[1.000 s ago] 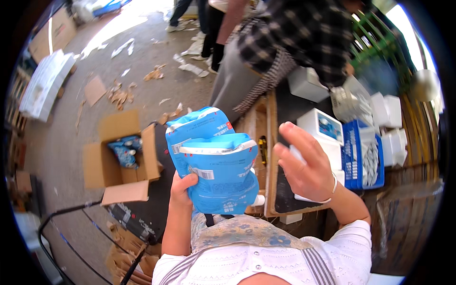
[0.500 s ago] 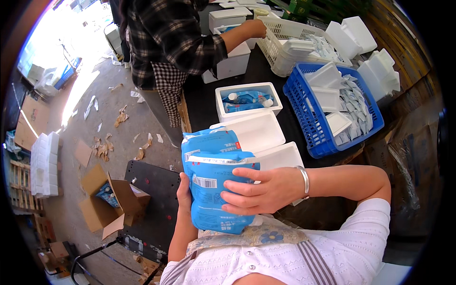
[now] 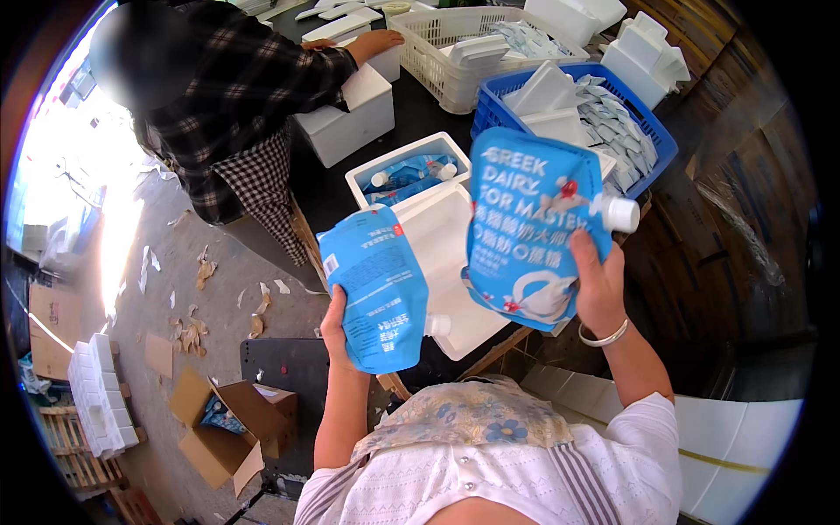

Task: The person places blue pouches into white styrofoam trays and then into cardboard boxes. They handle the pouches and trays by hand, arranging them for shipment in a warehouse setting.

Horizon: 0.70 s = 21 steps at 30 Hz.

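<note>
My left hand (image 3: 337,328) is closed on the edge of a blue spouted pouch (image 3: 382,293), whose white cap points right. In my right hand (image 3: 600,284) is a second blue spouted pouch (image 3: 529,229), gripped at its right side below the white screw cap, with its printed face up. Part of another blue edge shows under that pouch, and I cannot tell what it belongs to. Beneath both pouches lie white foam box parts (image 3: 442,223) on the dark table. Just beyond stands a white foam box (image 3: 359,185) with blue capped pouches inside.
A blue crate (image 3: 662,144) of silvery packets and foam lids stands at the right, with a cream crate (image 3: 429,61) behind it. At the far left a person in a plaid shirt (image 3: 236,66) has hands by closed foam boxes (image 3: 350,118). An open carton (image 3: 249,411) sits lower left.
The two pouches, stacked together before, are now apart, one in each hand. My right hand has moved right with its pouch. The other person has leaned left, over the closed foam boxes.
</note>
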Each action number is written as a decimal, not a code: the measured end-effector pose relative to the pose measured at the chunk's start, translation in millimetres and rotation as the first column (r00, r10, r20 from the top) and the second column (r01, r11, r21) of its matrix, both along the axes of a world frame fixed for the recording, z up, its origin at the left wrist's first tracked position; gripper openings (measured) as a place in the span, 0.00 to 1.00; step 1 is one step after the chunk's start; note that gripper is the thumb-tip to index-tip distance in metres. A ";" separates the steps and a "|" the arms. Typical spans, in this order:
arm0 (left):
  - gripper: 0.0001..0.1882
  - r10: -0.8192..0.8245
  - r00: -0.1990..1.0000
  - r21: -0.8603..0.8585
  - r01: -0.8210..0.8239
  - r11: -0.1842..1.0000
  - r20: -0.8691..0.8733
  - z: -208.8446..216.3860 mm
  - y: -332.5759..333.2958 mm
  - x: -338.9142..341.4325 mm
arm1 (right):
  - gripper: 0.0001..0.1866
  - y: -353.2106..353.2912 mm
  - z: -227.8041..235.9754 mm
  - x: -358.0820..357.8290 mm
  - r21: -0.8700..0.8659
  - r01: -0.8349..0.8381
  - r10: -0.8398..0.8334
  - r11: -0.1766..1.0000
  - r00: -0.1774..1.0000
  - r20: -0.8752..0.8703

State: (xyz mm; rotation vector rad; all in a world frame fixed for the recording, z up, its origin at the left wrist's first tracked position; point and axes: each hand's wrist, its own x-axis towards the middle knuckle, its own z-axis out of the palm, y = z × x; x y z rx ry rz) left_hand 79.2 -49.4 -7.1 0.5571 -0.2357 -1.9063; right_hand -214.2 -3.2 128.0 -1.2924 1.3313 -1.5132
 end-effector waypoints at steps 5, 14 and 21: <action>0.33 -0.203 0.978 -0.181 0.210 0.961 0.056 26.5 -6.3 6.7 | 0.23 12.0 -31.9 5.1 0.188 0.126 -0.057 0.974 0.940 -0.335; 0.34 0.253 0.046 -0.207 0.723 0.660 0.966 120.4 11.0 -1.3 | 0.26 55.9 -57.0 88.6 0.294 -0.165 0.166 0.941 0.986 0.023; 0.42 -0.095 -0.291 0.286 0.739 0.610 0.952 181.5 3.6 -10.5 | 0.20 46.4 -40.3 92.5 0.144 -0.294 0.320 0.945 0.921 -0.222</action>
